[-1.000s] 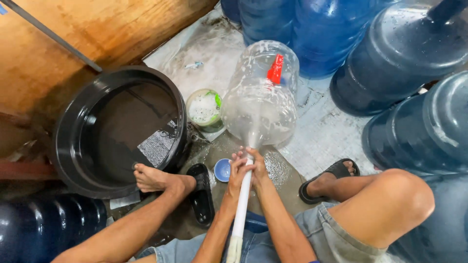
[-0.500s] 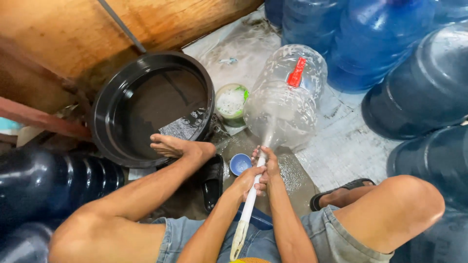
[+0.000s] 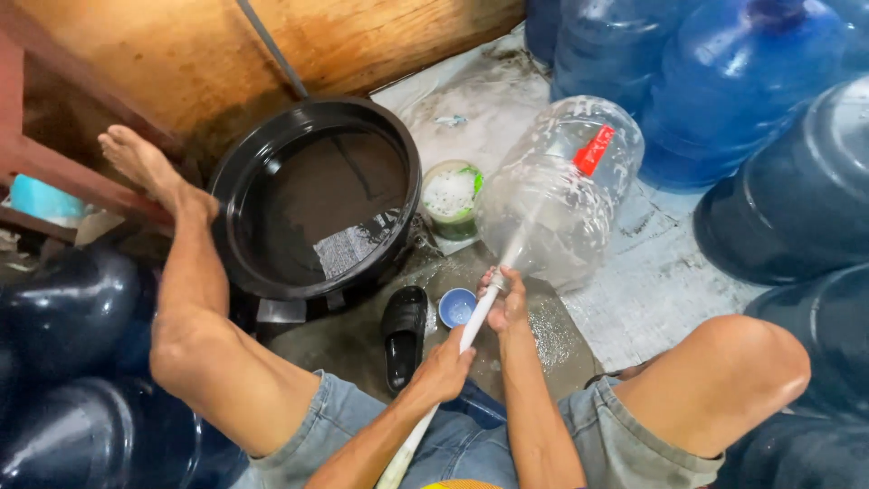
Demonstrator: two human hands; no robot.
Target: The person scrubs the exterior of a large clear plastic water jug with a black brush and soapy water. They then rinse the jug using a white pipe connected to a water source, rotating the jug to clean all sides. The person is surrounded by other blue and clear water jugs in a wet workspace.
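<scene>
A clear plastic water jug (image 3: 561, 190) with a red label lies on its side on the wet floor, foam inside it. A long white rod (image 3: 462, 344) runs from my lap into the jug's mouth. My right hand (image 3: 507, 299) grips the rod right at the jug's neck. My left hand (image 3: 444, 367) grips the same rod lower down, nearer my lap. A small blue cap (image 3: 457, 308) lies on the floor just left of the rod.
A big black basin (image 3: 317, 204) holding water sits to the left, with a small tub of white powder (image 3: 451, 195) beside it. A black sandal (image 3: 403, 335) lies near my knee. Blue water jugs (image 3: 724, 81) crowd the right side and dark ones (image 3: 72, 362) the left. My left foot (image 3: 145, 167) rests against a red beam.
My left leg swung out to the left and the foot now rests by the red beam. My left hand slid down the rod; the view shifted rightward.
</scene>
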